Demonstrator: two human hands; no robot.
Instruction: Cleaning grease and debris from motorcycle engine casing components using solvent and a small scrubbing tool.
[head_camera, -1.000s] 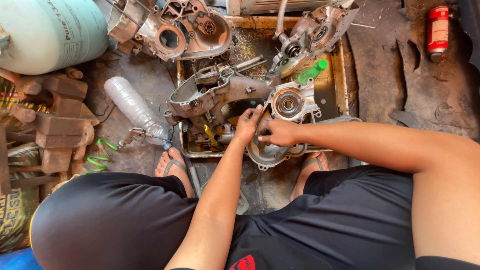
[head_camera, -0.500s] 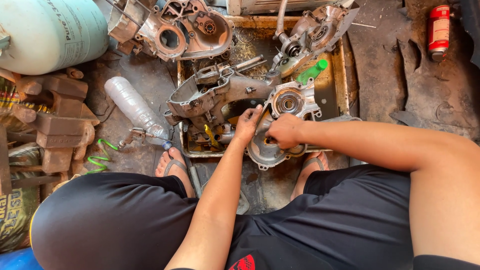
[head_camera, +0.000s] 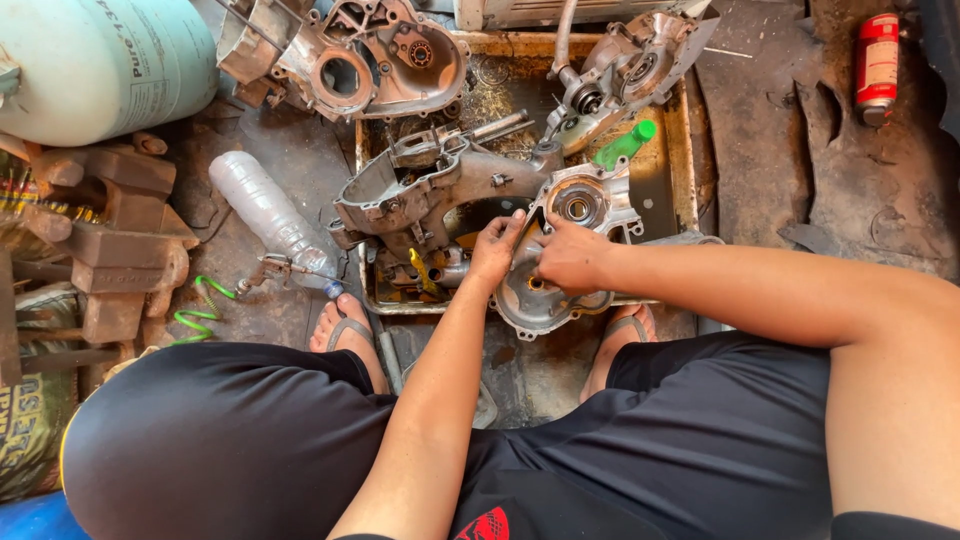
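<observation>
A grey metal engine cover (head_camera: 570, 215) with a round bearing hole rests on the near edge of a dirty metal tray (head_camera: 675, 150). My left hand (head_camera: 497, 250) grips the cover's left edge with its fingers curled over it. My right hand (head_camera: 570, 255) lies closed on the cover's middle, just below the bearing hole; whatever it pinches is hidden. A long engine casing (head_camera: 420, 190) lies in the tray to the left of my hands. A yellow-handled tool (head_camera: 420, 270) lies under that casing.
Two more engine casings (head_camera: 370, 55) (head_camera: 625, 70) lean at the tray's far side, beside a green bottle (head_camera: 625, 145). A clear plastic bottle (head_camera: 265, 215), a pale gas cylinder (head_camera: 100, 60) and rusty blocks (head_camera: 120, 240) sit on the left. A red can (head_camera: 878, 60) lies far right.
My right hand has shifted slightly on the cover, closing toward my left hand. The cover and the other parts have stayed where they were.
</observation>
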